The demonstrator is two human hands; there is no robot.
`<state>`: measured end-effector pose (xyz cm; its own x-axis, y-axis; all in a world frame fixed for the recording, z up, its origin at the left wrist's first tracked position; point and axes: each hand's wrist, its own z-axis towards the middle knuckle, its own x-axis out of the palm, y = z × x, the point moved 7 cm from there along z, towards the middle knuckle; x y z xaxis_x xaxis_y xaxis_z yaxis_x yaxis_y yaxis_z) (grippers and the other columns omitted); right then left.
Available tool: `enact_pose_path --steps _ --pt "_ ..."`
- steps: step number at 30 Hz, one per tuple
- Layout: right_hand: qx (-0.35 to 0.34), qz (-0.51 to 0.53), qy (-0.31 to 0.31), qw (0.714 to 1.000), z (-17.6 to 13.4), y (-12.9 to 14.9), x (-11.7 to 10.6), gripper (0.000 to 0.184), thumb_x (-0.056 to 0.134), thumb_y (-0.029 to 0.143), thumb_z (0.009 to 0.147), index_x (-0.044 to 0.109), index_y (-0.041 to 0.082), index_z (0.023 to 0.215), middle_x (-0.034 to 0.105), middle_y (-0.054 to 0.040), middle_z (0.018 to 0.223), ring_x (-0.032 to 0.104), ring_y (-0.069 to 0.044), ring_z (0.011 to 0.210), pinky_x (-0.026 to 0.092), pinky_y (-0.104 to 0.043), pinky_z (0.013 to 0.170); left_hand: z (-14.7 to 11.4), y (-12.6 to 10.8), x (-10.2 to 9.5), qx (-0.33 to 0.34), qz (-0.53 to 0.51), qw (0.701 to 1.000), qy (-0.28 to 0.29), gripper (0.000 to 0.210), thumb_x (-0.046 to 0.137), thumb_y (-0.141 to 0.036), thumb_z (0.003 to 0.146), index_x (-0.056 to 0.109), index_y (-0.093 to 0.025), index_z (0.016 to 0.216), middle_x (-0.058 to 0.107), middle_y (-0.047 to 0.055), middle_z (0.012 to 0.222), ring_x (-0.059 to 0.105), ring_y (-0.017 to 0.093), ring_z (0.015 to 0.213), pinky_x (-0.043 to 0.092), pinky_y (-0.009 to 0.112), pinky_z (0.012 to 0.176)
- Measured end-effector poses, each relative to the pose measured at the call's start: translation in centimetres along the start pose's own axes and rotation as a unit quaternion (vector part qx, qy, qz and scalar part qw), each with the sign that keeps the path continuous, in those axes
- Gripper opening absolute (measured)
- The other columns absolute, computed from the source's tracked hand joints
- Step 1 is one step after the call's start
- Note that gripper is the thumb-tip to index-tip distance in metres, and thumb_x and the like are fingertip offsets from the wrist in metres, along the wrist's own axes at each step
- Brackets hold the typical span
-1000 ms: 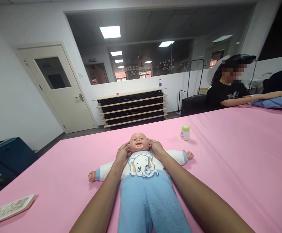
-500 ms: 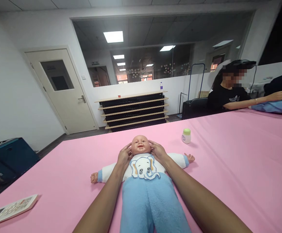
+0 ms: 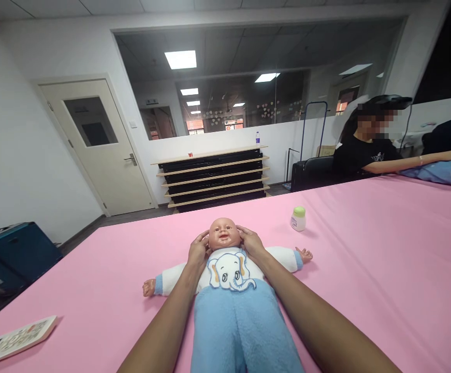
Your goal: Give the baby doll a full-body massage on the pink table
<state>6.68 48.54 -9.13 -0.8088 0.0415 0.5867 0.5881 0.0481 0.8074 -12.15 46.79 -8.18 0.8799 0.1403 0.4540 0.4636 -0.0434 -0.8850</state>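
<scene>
A baby doll (image 3: 231, 311) lies on its back on the pink-covered table, its arms spread out. It wears a white top with an elephant on the chest and fluffy light-blue trousers. My left hand (image 3: 199, 249) cups one side of the doll's head, fingers by the ear. On the opposite side, my right hand (image 3: 251, 242) holds the head the same way. My fingertips are partly hidden behind the head. Beyond my right hand stands a small white jar (image 3: 298, 220) with a green lid.
The pink table cover (image 3: 357, 259) runs far to the right. A white device with buttons (image 3: 19, 339) lies at the left front. Another person (image 3: 368, 145) sits at the right back, an arm over blue cloth (image 3: 435, 171). Stacked boards (image 3: 213, 178) stand beyond the table.
My hands stay at the doll's head, which has shifted very slightly left. At the far right, the other person's arm and the blue cloth have moved a little.
</scene>
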Motion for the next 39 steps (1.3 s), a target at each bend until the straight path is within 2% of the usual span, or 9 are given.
enact_pose_path --steps 4,8,16,24,28,33,39 --pt "0.019 0.006 0.02 1.0 -0.7 0.4 0.2 0.046 0.061 0.01 0.067 0.067 0.013 0.113 0.073 -0.0071 0.087 0.066 -0.016 0.071 0.051 -0.026 0.063 -0.5 -0.3 0.2 -0.004 -0.015 0.999 0.029 0.052 0.062 -0.004 0.075 0.056 -0.01 0.126 0.07 0.008 0.079 0.065 0.013 0.063 0.052 0.024 0.061" --pt "0.018 0.015 0.031 0.999 -1.2 0.9 0.4 0.047 0.06 0.007 0.066 0.068 0.014 0.113 0.073 -0.0072 0.092 0.068 -0.017 0.076 0.052 -0.026 0.067 -1.0 -0.5 0.7 -0.004 -0.026 0.998 0.054 0.057 0.063 -0.004 0.074 0.053 -0.009 0.13 0.07 0.009 0.08 0.066 0.013 0.065 0.052 0.023 0.063" --pt "-0.001 -0.042 0.025 0.999 -1.0 0.8 0.6 0.036 0.068 0.016 0.071 0.071 0.018 0.107 0.073 -0.0056 0.086 0.067 -0.019 0.079 0.054 -0.028 0.068 -0.9 -0.5 0.7 -0.01 0.002 1.0 0.01 0.047 0.067 -0.009 0.073 0.061 -0.012 0.119 0.069 0.007 0.077 0.064 0.012 0.059 0.048 0.02 0.053" --pt "-0.018 -0.052 0.009 0.998 -0.2 0.3 0.3 0.025 0.069 0.022 0.07 0.073 0.018 0.094 0.074 -0.0043 0.085 0.067 -0.02 0.082 0.054 -0.029 0.07 -0.6 -0.4 0.6 -0.006 0.013 1.0 -0.024 0.039 0.064 -0.007 0.073 0.062 -0.014 0.112 0.067 0.004 0.076 0.063 0.012 0.059 0.048 0.021 0.052" --pt "-0.01 -0.044 0.027 0.999 -0.2 0.3 0.3 0.027 0.067 0.019 0.068 0.074 0.017 0.094 0.074 -0.0051 0.085 0.067 -0.019 0.079 0.053 -0.027 0.068 -0.8 -0.4 0.5 -0.01 -0.003 1.0 -0.012 0.041 0.062 -0.006 0.076 0.06 -0.012 0.116 0.067 0.005 0.075 0.062 0.011 0.057 0.048 0.02 0.052" --pt "0.001 -0.03 0.055 0.998 -0.6 0.6 0.5 0.031 0.062 0.012 0.064 0.073 0.014 0.093 0.073 -0.0062 0.088 0.066 -0.016 0.076 0.05 -0.023 0.065 -1.2 -0.7 0.9 -0.008 -0.019 0.999 0.037 0.051 0.063 -0.005 0.073 0.058 -0.01 0.124 0.068 0.007 0.077 0.064 0.012 0.062 0.049 0.021 0.058" --pt "0.002 -0.026 0.038 0.999 -0.2 0.1 0.2 0.03 0.064 0.014 0.067 0.073 0.016 0.095 0.073 -0.0055 0.087 0.066 -0.017 0.077 0.051 -0.025 0.066 -0.8 -0.4 0.6 -0.007 0.003 1.0 0.013 0.051 0.061 -0.005 0.074 0.056 -0.01 0.125 0.068 0.007 0.075 0.062 0.012 0.058 0.047 0.02 0.052"
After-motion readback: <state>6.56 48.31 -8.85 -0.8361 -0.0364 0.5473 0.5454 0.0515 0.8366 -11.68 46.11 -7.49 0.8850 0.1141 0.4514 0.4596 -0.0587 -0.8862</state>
